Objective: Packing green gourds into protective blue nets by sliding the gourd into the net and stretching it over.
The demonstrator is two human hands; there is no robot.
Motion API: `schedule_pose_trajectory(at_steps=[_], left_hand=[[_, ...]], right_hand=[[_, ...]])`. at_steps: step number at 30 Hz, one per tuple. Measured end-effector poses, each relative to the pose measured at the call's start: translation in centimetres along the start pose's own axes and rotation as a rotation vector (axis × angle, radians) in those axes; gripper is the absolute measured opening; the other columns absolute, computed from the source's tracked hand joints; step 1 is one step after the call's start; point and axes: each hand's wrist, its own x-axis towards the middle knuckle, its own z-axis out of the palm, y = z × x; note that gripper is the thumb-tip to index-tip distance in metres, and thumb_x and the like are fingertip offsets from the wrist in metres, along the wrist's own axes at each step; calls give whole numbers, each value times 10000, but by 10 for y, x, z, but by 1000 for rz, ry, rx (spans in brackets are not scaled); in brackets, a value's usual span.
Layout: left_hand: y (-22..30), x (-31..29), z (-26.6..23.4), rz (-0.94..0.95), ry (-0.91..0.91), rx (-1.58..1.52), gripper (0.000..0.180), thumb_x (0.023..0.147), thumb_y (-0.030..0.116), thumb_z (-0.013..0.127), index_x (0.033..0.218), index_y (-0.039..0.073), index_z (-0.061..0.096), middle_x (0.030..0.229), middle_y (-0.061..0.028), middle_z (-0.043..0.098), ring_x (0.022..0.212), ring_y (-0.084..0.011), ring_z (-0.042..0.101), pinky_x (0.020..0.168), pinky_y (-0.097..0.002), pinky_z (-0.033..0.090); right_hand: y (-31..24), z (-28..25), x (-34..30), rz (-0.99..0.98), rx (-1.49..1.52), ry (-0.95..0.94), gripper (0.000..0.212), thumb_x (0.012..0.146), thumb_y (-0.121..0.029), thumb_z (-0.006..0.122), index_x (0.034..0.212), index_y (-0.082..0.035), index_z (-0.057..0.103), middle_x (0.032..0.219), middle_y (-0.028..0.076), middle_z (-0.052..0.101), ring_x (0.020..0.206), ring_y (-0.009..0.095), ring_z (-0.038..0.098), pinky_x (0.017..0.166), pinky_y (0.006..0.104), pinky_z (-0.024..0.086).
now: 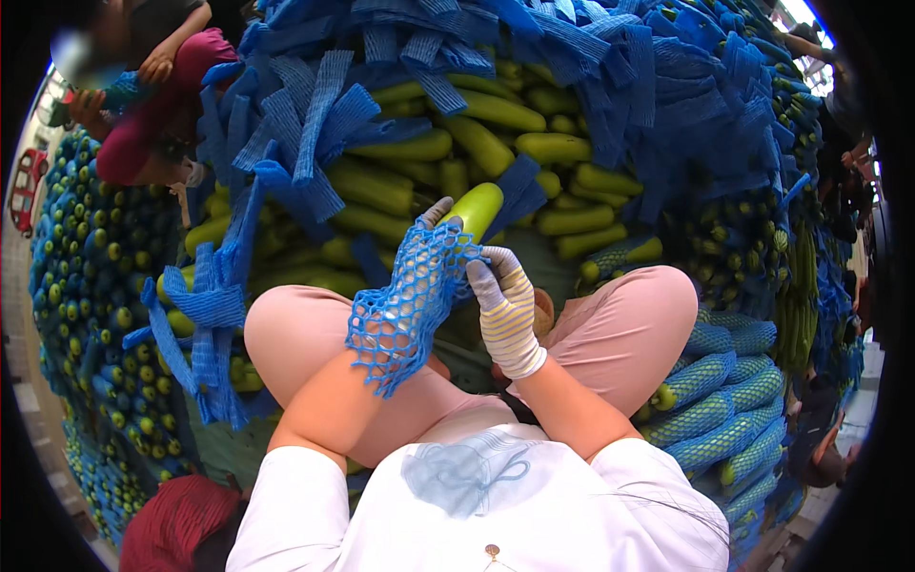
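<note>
Left fingers (437, 213) clasp gourd (477, 208), right fingers (489, 286) pinch netting (416, 291).

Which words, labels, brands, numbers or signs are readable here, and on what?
None readable.
White shirt: grey-blue graphic, no letters I can make out.
Red vehicle, left edge: too small and blurred to read any marking.
Held green vegetable and blue mesh sleeve: no label visible.

A head-worn fisheye looks down on near folded legs (624, 329), its dark rim seemingly blurred.
</note>
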Motion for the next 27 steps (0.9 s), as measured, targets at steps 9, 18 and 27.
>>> schedule_pose_trajectory(at_steps=[9, 18, 27], left_hand=[[4, -53, 20, -107, -177, -595, 409, 905, 36, 529, 1301, 10, 432, 1201, -150, 578, 1086, -220, 585, 985, -358, 454], [49, -75, 45, -105, -137, -305, 445, 832, 32, 638, 1260, 27, 516, 1214, -91, 560, 1125, -204, 540, 976, -325, 416], [66, -71, 38, -113, -863, 76, 562, 782, 176, 726, 1273, -7, 520, 1303, -150, 519, 1201, -237, 511, 1009, -361, 397]], right_hand=[[7, -84, 92, -38, -421, 175, 149, 872, -123, 626, 932, 13, 643, 796, 15, 626, 717, 73, 519, 683, 233, 443], [-10, -121, 81, 251, -212, 476, 555, 864, -396, 648, 1247, -29, 487, 1074, 60, 595, 914, 156, 568, 787, 320, 475], [-115, -123, -1, 243, 457, 24, 555, 786, -344, 719, 1183, -14, 518, 982, 133, 640, 882, 260, 646, 832, 391, 535]])
